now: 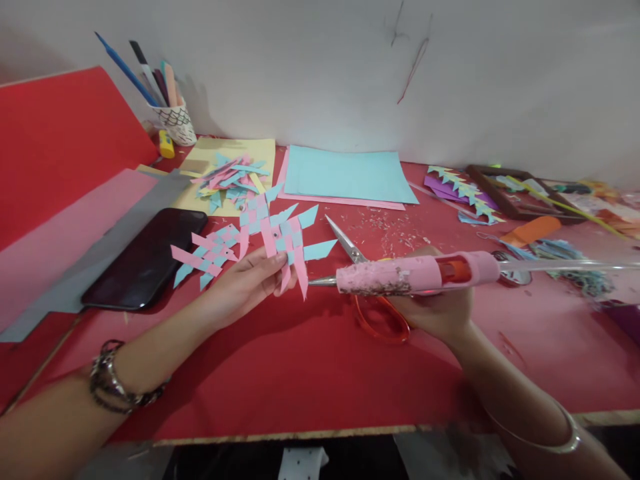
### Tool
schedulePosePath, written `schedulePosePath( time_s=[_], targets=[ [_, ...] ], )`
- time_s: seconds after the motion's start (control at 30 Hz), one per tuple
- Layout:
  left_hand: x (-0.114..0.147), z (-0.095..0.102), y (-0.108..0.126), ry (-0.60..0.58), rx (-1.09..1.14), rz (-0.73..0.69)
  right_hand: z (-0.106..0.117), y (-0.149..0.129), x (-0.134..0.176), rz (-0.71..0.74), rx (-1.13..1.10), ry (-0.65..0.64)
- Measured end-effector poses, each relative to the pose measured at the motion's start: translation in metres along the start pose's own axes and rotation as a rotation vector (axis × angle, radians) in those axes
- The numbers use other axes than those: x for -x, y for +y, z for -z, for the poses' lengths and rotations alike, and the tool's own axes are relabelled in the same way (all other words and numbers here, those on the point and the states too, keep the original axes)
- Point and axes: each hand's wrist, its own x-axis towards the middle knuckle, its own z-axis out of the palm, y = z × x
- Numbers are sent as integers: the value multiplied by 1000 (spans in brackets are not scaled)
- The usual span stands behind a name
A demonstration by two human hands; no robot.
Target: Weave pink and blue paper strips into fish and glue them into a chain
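Observation:
Between the thumb and fingers of my left hand (255, 270) is a woven paper fish (285, 237) of pink and light blue strips. Wrapped round a pink glue gun (390, 275), my right hand (435, 307) is largely hidden behind its body. The metal nozzle points left and meets or nearly meets a pink strip of the fish; I cannot tell if they touch. Another woven fish (215, 253) lies just left of my left hand, and one more (255, 212) shows behind the held one. Scissors (383, 320) with orange handles lie partly beneath the glue gun.
A black phone (145, 260) lies at left. Behind are a pile of paper pieces (235, 177), light blue sheets (345, 175) and a pen cup (175, 123). At right are a brown tray (525, 207), an orange stick (533, 231) and paper scraps (570, 260). The red table's front edge (290, 433) is near.

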Motion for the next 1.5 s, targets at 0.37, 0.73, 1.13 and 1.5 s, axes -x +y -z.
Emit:
schedulePosePath(
  time_s=[0.37,0.73,1.13,1.5],
  targets=[
    [1,0,0,-14,-1,-7,-2,0,0,-2,-14,34],
    [1,-1,0,2,-78,-20,-1,1,2,7,-14,23],
    [0,-4,3,17,-60,-10,0,0,0,-46,4,-4],
    [1,0,-2,3,-61,-26,-2,0,0,-23,-2,35]
  ],
)
